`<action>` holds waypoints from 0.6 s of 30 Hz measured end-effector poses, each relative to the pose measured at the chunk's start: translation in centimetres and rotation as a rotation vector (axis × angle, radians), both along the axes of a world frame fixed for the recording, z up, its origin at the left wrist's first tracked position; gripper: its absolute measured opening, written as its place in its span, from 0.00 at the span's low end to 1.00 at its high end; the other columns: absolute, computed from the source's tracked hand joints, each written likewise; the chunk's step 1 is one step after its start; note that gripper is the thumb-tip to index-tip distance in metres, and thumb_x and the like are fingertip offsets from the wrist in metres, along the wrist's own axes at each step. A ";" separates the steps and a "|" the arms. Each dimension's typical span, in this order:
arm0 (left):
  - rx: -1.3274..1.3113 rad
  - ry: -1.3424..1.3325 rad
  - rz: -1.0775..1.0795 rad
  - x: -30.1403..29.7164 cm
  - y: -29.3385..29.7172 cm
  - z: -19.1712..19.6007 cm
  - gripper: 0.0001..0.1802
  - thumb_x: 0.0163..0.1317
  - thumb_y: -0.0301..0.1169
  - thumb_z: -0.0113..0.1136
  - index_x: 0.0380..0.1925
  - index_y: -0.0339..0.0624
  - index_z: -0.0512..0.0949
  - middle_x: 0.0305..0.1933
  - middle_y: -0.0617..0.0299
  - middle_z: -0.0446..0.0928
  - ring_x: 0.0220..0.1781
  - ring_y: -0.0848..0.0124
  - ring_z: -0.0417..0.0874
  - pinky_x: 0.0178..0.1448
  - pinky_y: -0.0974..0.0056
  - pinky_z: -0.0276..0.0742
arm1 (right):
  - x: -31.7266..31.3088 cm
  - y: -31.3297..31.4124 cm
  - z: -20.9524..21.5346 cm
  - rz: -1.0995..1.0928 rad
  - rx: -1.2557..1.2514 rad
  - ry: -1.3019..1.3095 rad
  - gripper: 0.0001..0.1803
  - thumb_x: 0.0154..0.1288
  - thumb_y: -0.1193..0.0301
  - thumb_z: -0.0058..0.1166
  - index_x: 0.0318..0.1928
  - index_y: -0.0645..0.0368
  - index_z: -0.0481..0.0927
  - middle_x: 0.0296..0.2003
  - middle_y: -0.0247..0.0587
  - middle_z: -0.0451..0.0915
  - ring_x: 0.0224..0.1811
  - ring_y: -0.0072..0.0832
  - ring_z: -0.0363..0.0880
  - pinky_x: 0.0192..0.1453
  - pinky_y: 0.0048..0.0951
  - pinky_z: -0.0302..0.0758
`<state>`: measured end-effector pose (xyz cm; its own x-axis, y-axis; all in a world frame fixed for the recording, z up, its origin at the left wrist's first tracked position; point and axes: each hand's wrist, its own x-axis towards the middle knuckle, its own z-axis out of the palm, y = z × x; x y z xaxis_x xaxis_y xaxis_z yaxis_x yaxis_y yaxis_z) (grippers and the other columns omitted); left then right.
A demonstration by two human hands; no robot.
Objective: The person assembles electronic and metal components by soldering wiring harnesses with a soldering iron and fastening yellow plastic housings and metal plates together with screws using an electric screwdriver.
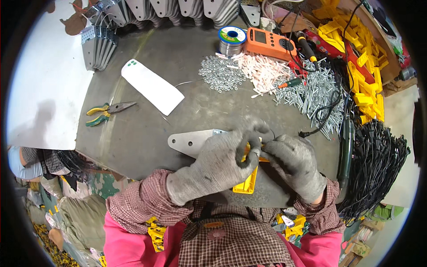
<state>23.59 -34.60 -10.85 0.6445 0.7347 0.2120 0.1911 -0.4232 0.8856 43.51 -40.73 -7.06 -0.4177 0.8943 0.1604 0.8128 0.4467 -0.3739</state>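
Note:
In front of me, both hands wear grey work gloves. My left hand is curled over a yellow plastic bracket, its thumb and forefinger forming a ring. Out from under that glove, to the left, runs a grey metal plate with holes and a rounded end. Whether plate and bracket are joined is hidden. Right beside them, my right hand has its fingers pinched together against the bracket's upper end; anything small between them is hidden. A thin dark wire end shows between the hands.
Left are pliers and a white strip. Beyond lie washers, pale pink pieces, screws, a solder spool and an orange meter. Black cables and yellow parts crowd the right; metal plates stand behind.

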 end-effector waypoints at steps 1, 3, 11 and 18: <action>0.041 0.054 -0.001 -0.3 -0.1 0.4 0.19 0.61 0.25 0.57 0.53 0.45 0.70 0.33 0.57 0.81 0.35 0.56 0.85 0.38 0.54 0.79 | -0.4 0.0 -0.1 -0.106 -0.096 0.199 0.10 0.62 0.73 0.61 0.43 0.59 0.80 0.35 0.44 0.80 0.36 0.37 0.81 0.40 0.33 0.75; 0.348 0.178 -0.080 -1.0 -0.4 1.1 0.22 0.58 0.27 0.60 0.54 0.46 0.71 0.37 0.55 0.80 0.42 0.56 0.84 0.41 0.53 0.79 | -0.9 0.1 -0.3 -0.184 -0.187 0.409 0.08 0.61 0.74 0.62 0.41 0.60 0.80 0.35 0.43 0.80 0.35 0.33 0.80 0.40 0.30 0.75; 0.592 0.751 0.004 -8.2 11.4 1.5 0.16 0.64 0.42 0.60 0.44 0.44 0.81 0.46 0.52 0.79 0.54 0.55 0.76 0.59 0.50 0.70 | -0.3 0.4 -2.2 -0.279 -0.299 0.606 0.05 0.63 0.74 0.61 0.37 0.63 0.81 0.32 0.40 0.81 0.34 0.25 0.78 0.39 0.26 0.73; 0.910 0.944 -0.091 -13.5 12.5 5.2 0.13 0.54 0.30 0.61 0.42 0.47 0.80 0.42 0.56 0.77 0.49 0.58 0.78 0.56 0.54 0.75 | 0.1 1.0 -1.4 -0.179 -0.271 0.625 0.12 0.58 0.74 0.67 0.41 0.62 0.81 0.37 0.38 0.80 0.34 0.24 0.76 0.38 0.26 0.70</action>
